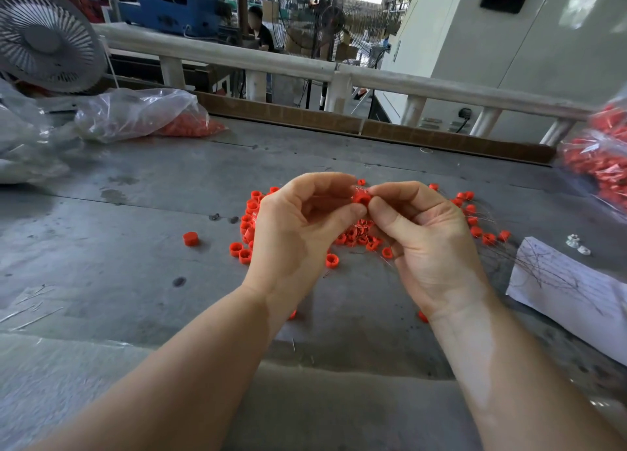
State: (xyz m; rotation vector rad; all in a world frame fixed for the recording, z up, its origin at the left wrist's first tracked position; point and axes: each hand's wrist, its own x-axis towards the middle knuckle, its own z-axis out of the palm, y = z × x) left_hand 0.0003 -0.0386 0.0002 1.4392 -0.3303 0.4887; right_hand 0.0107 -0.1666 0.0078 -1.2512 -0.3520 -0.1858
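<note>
Okay, that red cap (pixel 362 198) mid-frame looks light, stiff and a bit slippery; your left grip (pixel 298 220) and right grip (pixel 420 233) both pinch its sides above the table (pixel 135 230). Keep hold at the rim.

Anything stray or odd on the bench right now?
Minor only: one red cap sits alone, left of the cap pile; thin wire bits lie scattered at the table's near-left edge.

Bright daylight from the far hall, soft shadows, wide-angle bending and blur at the edges.
</note>
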